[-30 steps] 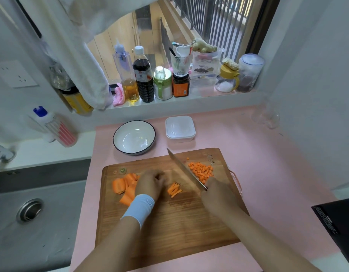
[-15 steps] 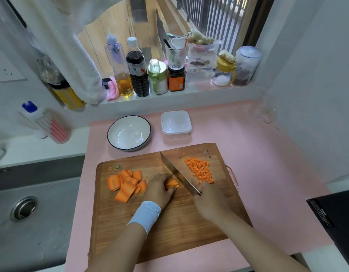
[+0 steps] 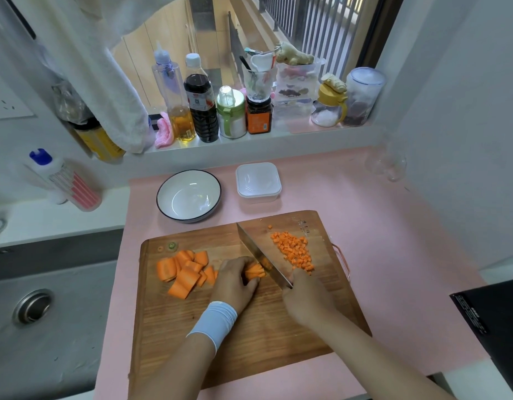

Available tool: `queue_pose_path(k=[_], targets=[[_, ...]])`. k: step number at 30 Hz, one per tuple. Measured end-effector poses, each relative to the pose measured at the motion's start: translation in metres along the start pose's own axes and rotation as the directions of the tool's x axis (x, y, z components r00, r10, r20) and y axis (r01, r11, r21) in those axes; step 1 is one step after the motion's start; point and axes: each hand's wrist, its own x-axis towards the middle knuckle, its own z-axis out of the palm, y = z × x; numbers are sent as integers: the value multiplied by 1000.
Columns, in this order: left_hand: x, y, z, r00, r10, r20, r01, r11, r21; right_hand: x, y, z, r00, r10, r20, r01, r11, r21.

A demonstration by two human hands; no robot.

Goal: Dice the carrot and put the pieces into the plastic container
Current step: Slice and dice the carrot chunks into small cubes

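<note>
several carrot strips [image 3: 254,271], gripped by left hand [image 3: 235,281], touch knife [image 3: 256,251] held in right hand [image 3: 305,301].

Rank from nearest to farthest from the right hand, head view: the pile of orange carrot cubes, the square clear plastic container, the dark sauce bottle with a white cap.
1. Pile of orange carrot cubes, on the wooden board, just beyond the right hand.
2. Square clear plastic container, behind the board.
3. Dark sauce bottle, on the windowsill.
</note>
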Motion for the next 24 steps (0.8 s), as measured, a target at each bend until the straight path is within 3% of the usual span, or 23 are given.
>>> queue_pose_path(k=[4,8,13,24], targets=[[-1,-10,2,991,109,-73,-108,994,18,-1,-2,-1,1000,18,11,-18,1000,1],[3,-11,6,990,139,-3,-139,990,14,-1,-4,0,999,28,17,-27,1000,-12],[2,-9,7,988,153,-12,-153,988,-35,-3,-7,0,999,32,9,-32,999,-18],[4,-8,8,969,248,17,-248,963,104,-6,-11,-1,1000,7,2,-7,999,-52]])
